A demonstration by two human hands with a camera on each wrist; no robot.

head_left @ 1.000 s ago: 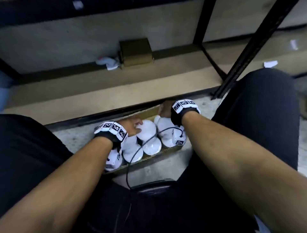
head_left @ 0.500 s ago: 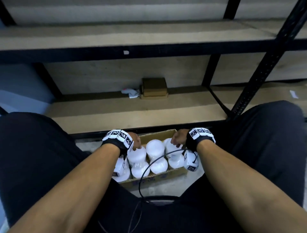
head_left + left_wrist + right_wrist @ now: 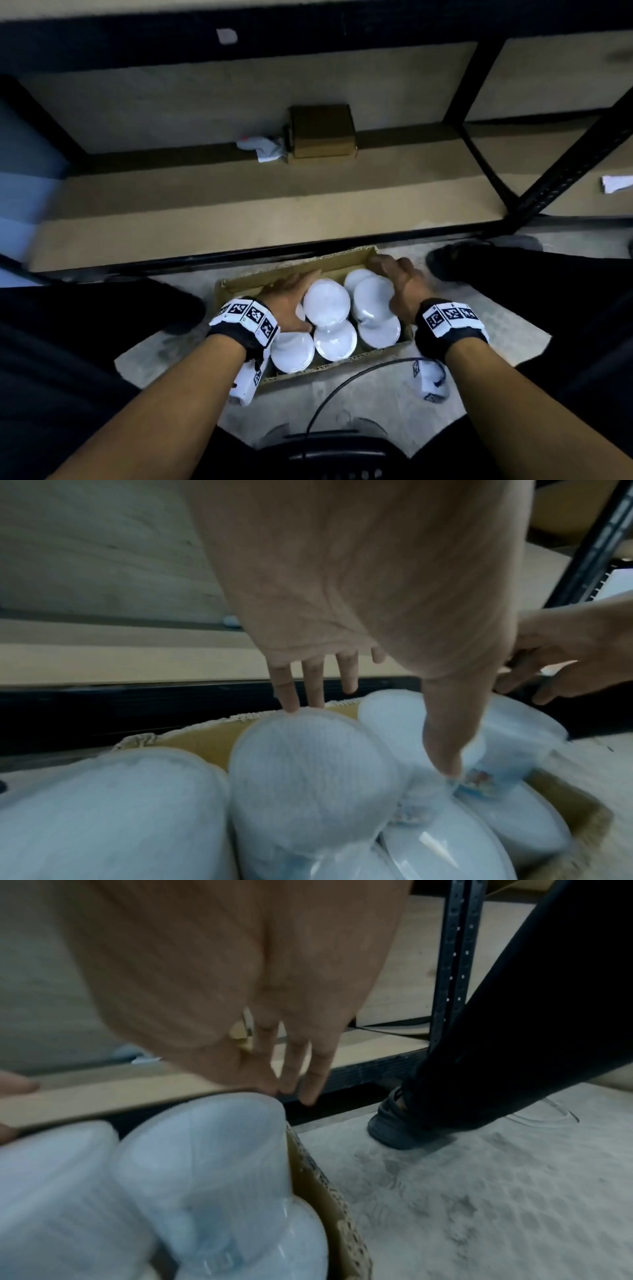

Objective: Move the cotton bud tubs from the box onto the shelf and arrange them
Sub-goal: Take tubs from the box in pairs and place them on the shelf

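Observation:
A cardboard box [image 3: 294,265] on the floor holds several white cotton bud tubs under clear lids. My left hand [image 3: 291,301] reaches in from the left and grips one raised tub [image 3: 327,301]. Its fingers [image 3: 294,696] sit on the far rim of that tub [image 3: 308,764], and the thumb [image 3: 441,737] presses down its right side. My right hand [image 3: 400,284] is at the box's far right corner. Its straight fingers [image 3: 291,1069] touch the far edge of the rightmost tub [image 3: 205,1150]. The wooden bottom shelf [image 3: 239,212] lies just beyond the box.
A small brown carton [image 3: 322,132] and a crumpled white cloth [image 3: 263,147] sit at the back of the shelf. A black shelf upright [image 3: 565,171] stands at the right. My dark shoe [image 3: 400,1123] is on the concrete floor right of the box; a black cable [image 3: 342,387] loops in front.
The head view has tilted down and closer to the box. My right hand has shifted to the box's right end, and my left hand has wrapped round a tub.

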